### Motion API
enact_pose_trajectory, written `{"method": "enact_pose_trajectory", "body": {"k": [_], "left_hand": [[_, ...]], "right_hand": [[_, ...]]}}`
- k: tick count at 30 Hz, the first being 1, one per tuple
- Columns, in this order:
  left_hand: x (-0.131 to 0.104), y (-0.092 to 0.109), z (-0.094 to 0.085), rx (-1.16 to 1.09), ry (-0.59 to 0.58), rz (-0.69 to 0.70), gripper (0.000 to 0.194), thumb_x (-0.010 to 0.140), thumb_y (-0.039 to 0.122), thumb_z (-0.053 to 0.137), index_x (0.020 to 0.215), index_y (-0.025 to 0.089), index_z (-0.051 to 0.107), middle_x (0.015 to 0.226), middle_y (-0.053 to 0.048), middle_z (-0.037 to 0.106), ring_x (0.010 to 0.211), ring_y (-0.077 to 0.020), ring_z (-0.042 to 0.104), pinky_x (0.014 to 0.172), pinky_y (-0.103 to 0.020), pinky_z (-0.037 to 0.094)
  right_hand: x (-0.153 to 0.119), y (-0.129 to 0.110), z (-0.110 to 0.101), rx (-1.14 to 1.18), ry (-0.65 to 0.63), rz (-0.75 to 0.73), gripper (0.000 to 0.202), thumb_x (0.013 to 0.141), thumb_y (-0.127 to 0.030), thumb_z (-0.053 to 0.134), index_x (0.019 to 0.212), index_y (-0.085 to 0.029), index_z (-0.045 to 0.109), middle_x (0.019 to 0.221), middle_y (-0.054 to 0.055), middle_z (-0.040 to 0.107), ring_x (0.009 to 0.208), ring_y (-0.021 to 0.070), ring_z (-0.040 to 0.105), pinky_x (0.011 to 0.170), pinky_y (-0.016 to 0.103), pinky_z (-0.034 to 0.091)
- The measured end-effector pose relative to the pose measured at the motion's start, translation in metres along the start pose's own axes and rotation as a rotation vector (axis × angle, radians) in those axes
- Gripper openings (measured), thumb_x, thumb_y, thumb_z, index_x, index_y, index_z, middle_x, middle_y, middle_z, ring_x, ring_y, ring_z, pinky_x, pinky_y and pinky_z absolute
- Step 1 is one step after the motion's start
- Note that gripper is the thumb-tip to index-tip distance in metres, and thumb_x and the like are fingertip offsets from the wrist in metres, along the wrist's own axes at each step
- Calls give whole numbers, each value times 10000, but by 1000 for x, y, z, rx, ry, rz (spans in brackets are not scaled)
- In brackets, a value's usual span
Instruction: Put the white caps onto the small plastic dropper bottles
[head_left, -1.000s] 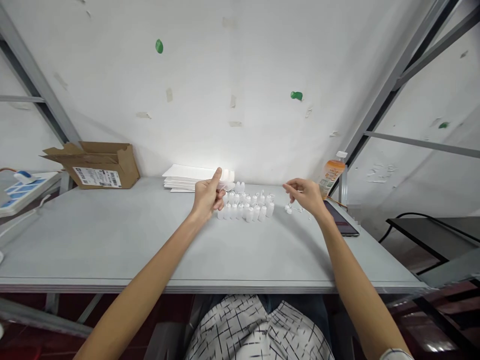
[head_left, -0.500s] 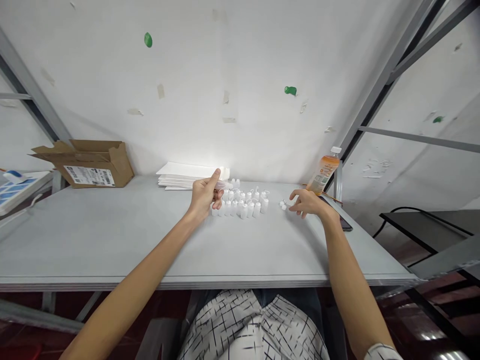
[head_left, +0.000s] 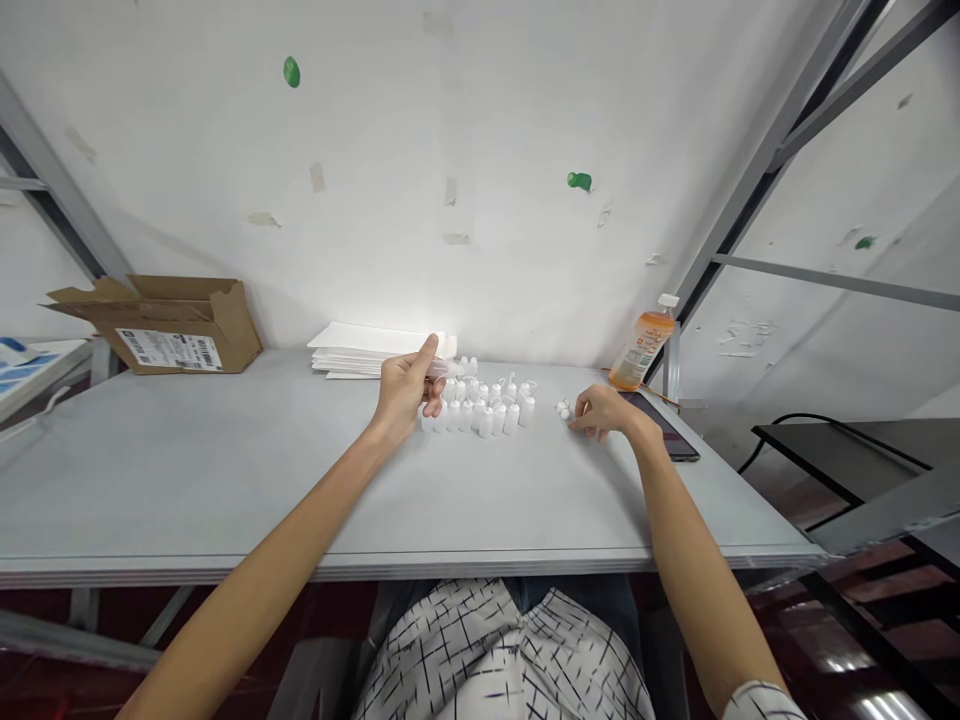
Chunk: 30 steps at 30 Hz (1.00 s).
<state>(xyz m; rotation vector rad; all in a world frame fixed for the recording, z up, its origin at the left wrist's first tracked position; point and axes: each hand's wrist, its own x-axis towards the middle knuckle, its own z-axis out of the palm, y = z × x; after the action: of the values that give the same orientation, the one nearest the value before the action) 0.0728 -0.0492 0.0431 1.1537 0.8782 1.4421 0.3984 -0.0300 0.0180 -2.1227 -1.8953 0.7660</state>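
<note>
My left hand (head_left: 403,392) is closed around a small translucent squeeze bottle (head_left: 442,369), thumb on top, its tip pointing right. Just below and right of it stand several small white bottles (head_left: 487,421) in rough rows, some with thin loops at their tops. My right hand (head_left: 602,411) rests low over the table, fingertips drawn together beside a little pile of white caps (head_left: 563,408). Whatever may be between those fingertips is hidden from view.
A stack of white paper or card (head_left: 349,350) lies against the wall behind my left hand. An open cardboard box (head_left: 176,330) is at the left. An orange drink bottle (head_left: 643,348) and a dark phone or tablet (head_left: 671,435) are beyond my right hand.
My right hand has come down slightly leftward to the caps, and its spread fingers have drawn together. My left hand keeps its hold on the squeeze bottle. The view has shifted slightly.
</note>
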Motion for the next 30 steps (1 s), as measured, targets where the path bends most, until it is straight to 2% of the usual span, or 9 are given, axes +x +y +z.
{"method": "enact_pose_trajectory", "body": {"k": [6, 16, 22, 26, 30], "left_hand": [[0, 0, 0, 16, -5, 11, 554, 749, 646, 735, 579, 174, 501, 424, 50, 485, 244, -47, 335, 289, -223, 348], [-2, 2, 2, 7, -5, 7, 532, 730, 629, 762, 600, 160, 547, 418, 48, 492, 239, -51, 342, 287, -223, 349], [-3, 3, 3, 10, -10, 7, 520, 745, 617, 756, 606, 158, 555, 425, 44, 498, 243, -51, 341, 291, -223, 346], [-3, 4, 3, 9, -10, 4, 531, 749, 607, 757, 573, 164, 523, 422, 43, 494, 243, -51, 340, 289, -223, 347], [-3, 4, 3, 12, -12, 7, 515, 752, 603, 756, 594, 161, 544, 422, 43, 499, 241, -54, 343, 291, -225, 355]], "right_hand": [[-1, -6, 4, 123, -14, 36, 167, 728, -55, 714, 644, -133, 591, 477, 45, 655, 440, 176, 660, 461, 231, 547], [1, -11, 9, 159, 43, 47, 233, 748, -114, 754, 574, -134, 601, 451, 50, 644, 430, 179, 660, 453, 220, 540], [7, -12, 18, 62, 137, 36, 218, 849, -181, 669, 656, -152, 572, 437, 43, 616, 410, 191, 646, 447, 236, 510], [9, -15, 22, -34, 186, 38, 126, 869, -187, 630, 757, -134, 604, 482, 56, 637, 420, 188, 646, 471, 234, 502], [11, -18, 23, -60, 207, 33, 120, 884, -204, 609, 800, -120, 626, 528, 72, 661, 417, 176, 636, 503, 235, 504]]}}
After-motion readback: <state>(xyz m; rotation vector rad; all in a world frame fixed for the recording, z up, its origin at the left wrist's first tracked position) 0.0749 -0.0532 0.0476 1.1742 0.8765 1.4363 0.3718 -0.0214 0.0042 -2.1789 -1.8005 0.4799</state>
